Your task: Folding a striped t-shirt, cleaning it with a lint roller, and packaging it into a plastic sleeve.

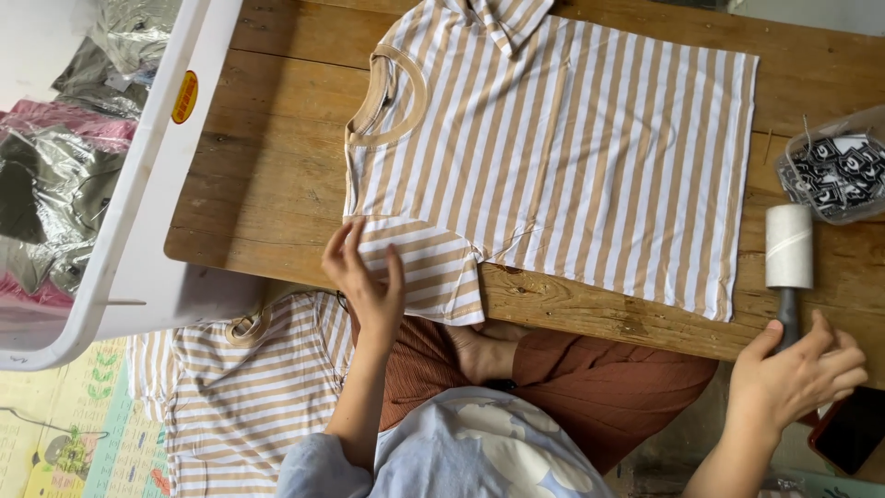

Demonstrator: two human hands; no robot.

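Overhead, 1 striped T-shirt (572, 157) lies flat on a wooden table (277, 175). Left hand (367, 277) rests open-fingered on its sleeve; right hand (793, 373) curls around a lint roller (789, 254) handle.

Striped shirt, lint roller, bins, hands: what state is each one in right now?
Striped shirt: spread flat on the wooden table.
Lint roller: lying on table, handle gripped by right hand.
Left hand: pressing the shirt's sleeve.
White bin: open, holding bagged garments.
Clear tub: open, filled with tags.
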